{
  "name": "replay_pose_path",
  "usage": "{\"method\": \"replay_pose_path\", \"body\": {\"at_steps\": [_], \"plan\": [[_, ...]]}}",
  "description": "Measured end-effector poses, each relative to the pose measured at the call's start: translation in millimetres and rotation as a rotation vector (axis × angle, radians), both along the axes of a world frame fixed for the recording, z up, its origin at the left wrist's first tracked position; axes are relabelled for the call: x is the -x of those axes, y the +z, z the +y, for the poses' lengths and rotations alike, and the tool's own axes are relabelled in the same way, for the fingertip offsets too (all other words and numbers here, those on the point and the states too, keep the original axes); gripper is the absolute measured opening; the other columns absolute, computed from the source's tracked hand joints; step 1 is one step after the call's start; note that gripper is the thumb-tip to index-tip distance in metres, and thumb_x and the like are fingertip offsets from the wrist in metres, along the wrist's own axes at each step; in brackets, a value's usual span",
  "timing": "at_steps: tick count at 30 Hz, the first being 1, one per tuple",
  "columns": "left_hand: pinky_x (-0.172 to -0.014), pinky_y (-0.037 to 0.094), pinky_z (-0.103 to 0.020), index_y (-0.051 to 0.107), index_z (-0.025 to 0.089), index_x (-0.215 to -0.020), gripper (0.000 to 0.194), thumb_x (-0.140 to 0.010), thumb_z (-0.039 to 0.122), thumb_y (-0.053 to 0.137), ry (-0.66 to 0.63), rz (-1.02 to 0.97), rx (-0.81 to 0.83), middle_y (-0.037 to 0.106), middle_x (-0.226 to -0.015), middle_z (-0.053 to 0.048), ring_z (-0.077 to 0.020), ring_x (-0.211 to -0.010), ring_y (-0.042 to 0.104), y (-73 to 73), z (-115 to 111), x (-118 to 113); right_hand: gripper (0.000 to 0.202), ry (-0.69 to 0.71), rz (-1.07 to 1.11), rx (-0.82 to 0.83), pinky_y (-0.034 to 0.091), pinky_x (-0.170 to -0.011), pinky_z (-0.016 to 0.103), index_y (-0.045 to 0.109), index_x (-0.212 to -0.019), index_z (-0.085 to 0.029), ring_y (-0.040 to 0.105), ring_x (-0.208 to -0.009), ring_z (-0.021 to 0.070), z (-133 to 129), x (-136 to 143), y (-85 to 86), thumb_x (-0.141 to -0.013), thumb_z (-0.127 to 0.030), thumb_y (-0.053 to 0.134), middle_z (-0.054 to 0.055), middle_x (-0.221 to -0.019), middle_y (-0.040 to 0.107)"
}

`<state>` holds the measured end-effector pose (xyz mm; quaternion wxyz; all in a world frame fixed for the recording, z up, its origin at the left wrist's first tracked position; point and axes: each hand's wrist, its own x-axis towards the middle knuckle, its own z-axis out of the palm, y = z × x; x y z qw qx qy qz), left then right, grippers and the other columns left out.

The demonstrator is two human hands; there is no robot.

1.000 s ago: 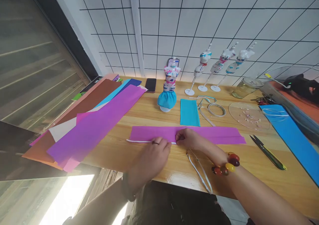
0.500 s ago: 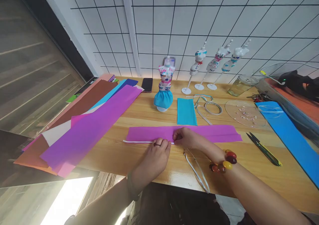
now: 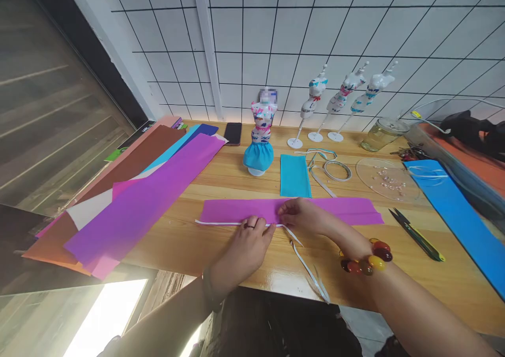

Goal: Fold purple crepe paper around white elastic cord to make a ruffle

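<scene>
A long purple strip of paper or cloth lies across the table, with a thin white ribbon along its near edge. My left hand presses on that edge, fingers closed together over the ribbon. Just to its right, my right hand has thumb and fingers pinched at the strip; what is between the fingertips is hidden. Past my left thumb, the ribbon's loose part bends down onto the table. Below it, a narrow pale cord runs to the table's near edge.
Behind the strip are a turquoise cloth piece, a small dress form in a blue skirt, several ribbons and a tape roll. Thread snips and a bead dish lie right. Coloured sheets are stacked left; a jar stands behind.
My right hand has moved slightly right along the strip. More of the white ribbon shows, its loose part bending away from the edge, and the cord's loop has shifted. My left hand has barely moved.
</scene>
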<state>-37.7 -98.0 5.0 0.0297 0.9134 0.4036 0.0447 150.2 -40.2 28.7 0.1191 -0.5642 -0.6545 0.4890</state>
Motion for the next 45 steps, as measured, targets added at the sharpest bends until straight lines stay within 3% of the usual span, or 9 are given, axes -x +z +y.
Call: {"method": "replay_pose_path", "body": {"at_steps": [6,13,17,22,30,36,40,45], "plan": [[-0.080,0.040,-0.039,0.042,0.021,-0.126,0.048,-0.080,0.007,0.041,0.011,-0.018,0.003,0.048,-0.097,-0.009,-0.0244,-0.094,0.042,-1.7,-0.4,1.1,0.017,-0.098,0.001,0.022,0.044,-0.055,0.023,0.061,-0.090,-0.015,0.057,-0.059,0.0126,-5.0,-23.7,11.3,-0.076,-0.022,0.055,0.003,-0.072,0.063],[-0.081,0.040,-0.039,0.042,0.021,-0.127,0.049,-0.080,0.006,0.041,0.024,-0.024,0.014,0.049,-0.098,-0.009,-0.0245,-0.095,0.042,-1.6,0.4,0.2,0.028,-0.045,0.048,0.069,0.031,-0.051,0.023,0.057,-0.071,-0.018,0.043,-0.055,0.0104,-45.9,-42.6,10.3,-0.079,-0.044,0.053,-0.003,-0.061,0.052],[-0.081,0.040,-0.037,0.042,0.020,-0.128,0.051,-0.080,0.005,0.040,0.019,-0.023,0.035,0.049,-0.099,-0.009,-0.0244,-0.095,0.042,1.9,0.2,0.9,0.034,0.014,0.230,0.182,0.029,-0.054,0.023,0.056,-0.069,-0.017,0.040,-0.057,0.0099,-66.7,-44.5,9.1,-0.082,-0.048,0.050,-0.002,-0.063,0.052],[-0.083,0.041,-0.038,0.041,0.021,-0.128,0.054,-0.077,0.003,0.040,0.013,-0.026,0.041,0.049,-0.100,-0.009,-0.0248,-0.097,0.041,0.3,0.1,2.2,0.044,-0.025,0.214,0.314,0.019,-0.046,0.025,0.051,-0.056,-0.017,0.025,-0.044,0.0072,-77.4,-54.6,13.3,-0.082,-0.052,0.050,-0.005,-0.047,0.040],[-0.084,0.040,-0.039,0.042,0.023,-0.128,0.054,-0.078,0.002,0.039,0.037,-0.003,0.080,0.049,-0.105,-0.010,-0.0250,-0.100,0.041,-1.5,2.0,1.3,0.035,0.043,0.286,0.455,0.021,-0.046,0.022,0.059,-0.070,-0.016,0.031,-0.047,0.0062,-96.6,-57.0,12.1,-0.073,-0.051,0.062,-0.005,-0.053,0.040],[-0.084,0.041,-0.037,0.039,0.024,-0.130,0.057,-0.077,0.002,0.038,0.050,0.031,0.111,0.048,-0.106,-0.007,-0.0236,-0.101,0.040,2.4,1.2,0.8,0.031,0.029,0.189,0.346,0.023,-0.049,0.022,0.050,-0.062,-0.016,0.033,-0.051,0.0075,-111.2,-58.1,8.5,-0.078,-0.042,0.057,-0.005,-0.054,0.039],[-0.086,0.040,-0.038,0.039,0.023,-0.130,0.057,-0.077,0.001,0.037,0.058,0.038,0.110,0.048,-0.107,-0.008,-0.0243,-0.103,0.039,0.4,0.8,0.8,0.028,-0.139,0.022,0.150,0.024,-0.049,0.023,0.042,-0.059,-0.019,0.031,-0.052,0.0093,-118.7,-55.8,9.9,-0.080,-0.036,0.049,-0.005,-0.055,0.034],[-0.089,0.039,-0.038,0.038,0.023,-0.131,0.059,-0.076,0.001,0.038,0.052,0.020,0.119,0.047,-0.107,-0.008,-0.0239,-0.104,0.038,-1.3,1.6,1.2,0.017,-0.311,-0.006,0.006,0.031,-0.055,0.024,0.047,-0.073,-0.020,0.040,-0.061,0.0123,-127.1,-52.1,9.2,-0.079,-0.036,0.049,-0.002,-0.069,0.047]]}}
